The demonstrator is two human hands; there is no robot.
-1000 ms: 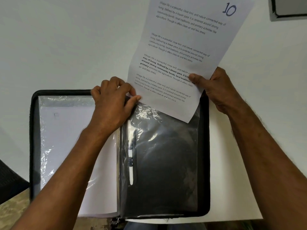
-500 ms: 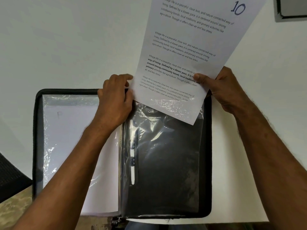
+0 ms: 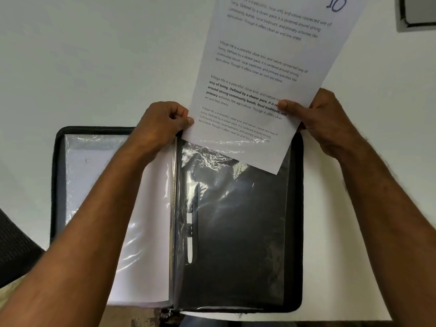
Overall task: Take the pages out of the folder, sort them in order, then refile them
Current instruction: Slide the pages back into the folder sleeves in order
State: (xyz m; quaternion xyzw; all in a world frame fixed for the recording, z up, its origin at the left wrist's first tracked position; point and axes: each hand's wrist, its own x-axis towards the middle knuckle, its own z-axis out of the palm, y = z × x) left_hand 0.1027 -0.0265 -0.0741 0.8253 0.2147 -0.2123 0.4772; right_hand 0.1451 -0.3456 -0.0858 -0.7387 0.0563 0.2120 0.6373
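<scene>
- White tabletop lies smooth and matte under the black zip folder, which is spread open.
- Beyond the folder, a dark-framed object is cut off at the corner.
- Page marked 10 tilts, its lower edge inside the folder's crinkled clear sleeve; its top is cropped.
- Left hand pinches the sleeve's top corner; right hand grips the page's edge, fingers hidden behind it.
- Folder's left half holds glossy sleeves over white sheets.
</scene>
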